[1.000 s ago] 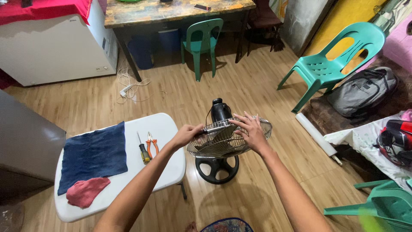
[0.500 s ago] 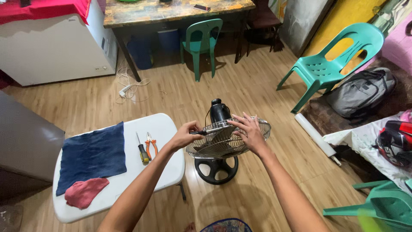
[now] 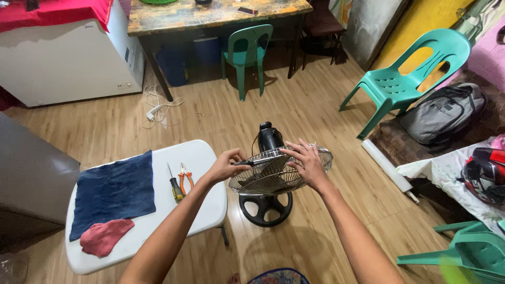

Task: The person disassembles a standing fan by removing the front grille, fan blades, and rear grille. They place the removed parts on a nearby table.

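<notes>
Head cam | fan (image 3: pixel 271 173) stands on the floor just right of the white bench (image 3: pixel 200 158), grille tipped face-up | left hand (image 3: pixel 227 164) pinched shut on a dark slim tool (image 3: pixel 250 163) lying left-right across the grille rim | right hand (image 3: pixel 306 163) open, fingers spread flat on the grille (image 3: pixel 315 158), nearer the middle

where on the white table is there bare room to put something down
Bare patches on the white table: the far right part between the pliers and the left hand, and the near edge right of the pink rag. The left side is crowded: the blue cloth covers it. The screwdriver and pliers fill the middle.
</notes>
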